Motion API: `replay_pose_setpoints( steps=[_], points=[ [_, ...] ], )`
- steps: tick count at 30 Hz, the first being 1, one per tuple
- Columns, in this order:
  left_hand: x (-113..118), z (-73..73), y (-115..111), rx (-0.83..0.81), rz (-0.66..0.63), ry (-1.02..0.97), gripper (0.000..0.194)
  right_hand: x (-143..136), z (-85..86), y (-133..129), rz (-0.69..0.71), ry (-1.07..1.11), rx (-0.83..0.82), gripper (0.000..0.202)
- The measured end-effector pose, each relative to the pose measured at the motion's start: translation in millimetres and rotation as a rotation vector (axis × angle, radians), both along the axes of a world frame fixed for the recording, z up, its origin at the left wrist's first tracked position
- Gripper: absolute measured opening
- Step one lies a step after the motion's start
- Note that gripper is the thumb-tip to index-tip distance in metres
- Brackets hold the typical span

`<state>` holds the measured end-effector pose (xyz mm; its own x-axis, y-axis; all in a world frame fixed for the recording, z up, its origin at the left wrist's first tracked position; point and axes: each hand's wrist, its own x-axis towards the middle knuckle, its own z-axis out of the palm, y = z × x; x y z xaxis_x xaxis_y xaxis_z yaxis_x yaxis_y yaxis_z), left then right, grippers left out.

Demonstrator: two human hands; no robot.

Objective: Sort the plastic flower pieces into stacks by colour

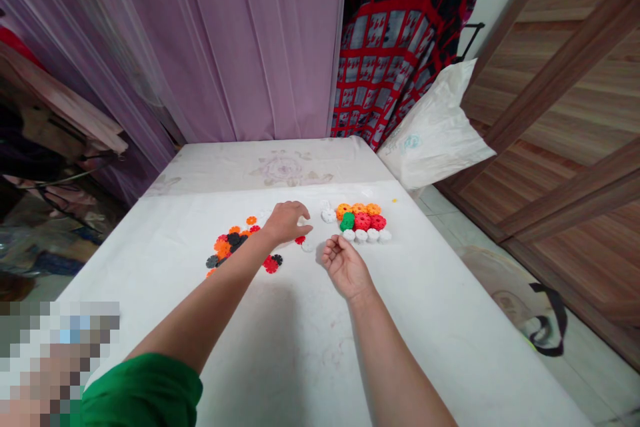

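My left hand (289,221) is over the middle of the table, thumb and fingers curved apart with nothing visible between them. Just below its fingertips lie a small red notched disc (300,240) and a white disc (307,247). My right hand (347,268) is turned partly palm up with its fingers curled in; anything they hold is hidden. Beyond it stand rows of stacked discs: orange (359,209), red (363,221), white (361,235) and a tilted green stack (347,221). White discs (328,215) sit to their left.
Loose orange, red and black discs (223,249) are heaped left of my left forearm, with red ones (271,265) nearer. A white cloth covers the table (425,320). A white plastic bag (430,127) hangs by its far right corner. Purple curtains (260,47) hang behind.
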<state>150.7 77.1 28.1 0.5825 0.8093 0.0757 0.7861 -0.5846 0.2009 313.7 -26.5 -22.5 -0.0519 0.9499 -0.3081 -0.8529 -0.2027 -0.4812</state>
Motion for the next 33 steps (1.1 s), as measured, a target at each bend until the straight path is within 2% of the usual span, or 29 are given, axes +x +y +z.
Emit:
replay_pose_setpoints(
  steps=[3,7,13,21,27,31,33],
  points=[
    [-7,-0.6,-17,-0.031,-0.073,-0.065,0.022,0,0.9,0,-0.011,0.009,-0.011,0.008],
    [-9,-1.7,-35,-0.030,-0.083,-0.023,0.022,-1,3.3,-2,-0.018,0.019,-0.032,0.006],
    [-7,0.5,-37,-0.028,-0.096,0.020,0.023,-1,7.2,-3,-0.018,0.001,-0.035,0.009],
    [-10,-7.3,-37,-0.029,-0.086,-0.002,0.026,-3,7.2,-2,-0.036,0.034,-0.050,0.007],
    [-37,-2.9,-26,0.019,0.067,-0.023,0.023,0,1.8,-1,-0.025,0.046,-0.024,0.008],
    [-60,0.9,-19,0.057,0.213,0.078,0.036,0,-1.3,-1,-0.017,0.028,0.000,0.010],
    [-65,-0.1,-19,0.056,0.239,0.129,0.040,0,-2.5,-1,-0.015,0.022,-0.003,0.011]
  ],
)
